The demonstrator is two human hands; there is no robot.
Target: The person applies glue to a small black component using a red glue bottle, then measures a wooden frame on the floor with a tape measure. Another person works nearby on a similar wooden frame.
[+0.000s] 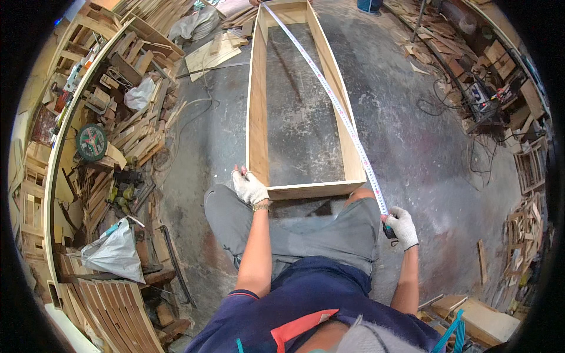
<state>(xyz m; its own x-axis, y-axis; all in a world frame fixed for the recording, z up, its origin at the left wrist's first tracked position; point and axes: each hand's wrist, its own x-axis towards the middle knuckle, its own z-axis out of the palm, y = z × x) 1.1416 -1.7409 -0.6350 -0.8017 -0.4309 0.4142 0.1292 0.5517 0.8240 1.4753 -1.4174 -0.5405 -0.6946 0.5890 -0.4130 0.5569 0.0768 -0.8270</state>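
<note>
A long, narrow wooden frame (pixel 257 112) of pale boards stands on edge on the floor, stretching away from my lap. My left hand (pixel 249 187), in a white fingerless-tipped glove, grips its near left corner. In my gloved right hand (pixel 402 227) is the dark case of a tape measure (pixel 389 231), held just outside the near right corner. Its white blade (pixel 341 110) runs diagonally over the frame to the far left corner. At that far corner, a small piece of what looks like another person's hand (pixel 255 2) shows at the picture's edge.
Wood offcuts (pixel 138 126) are heaped along the left, by a white plastic bag (pixel 115 250) and a green round-guarded fan-like thing (pixel 92 142). Plywood scraps (pixel 213 55) lie beyond the frame's left side. Cables and a small machine (pixel 481 97) stand at right.
</note>
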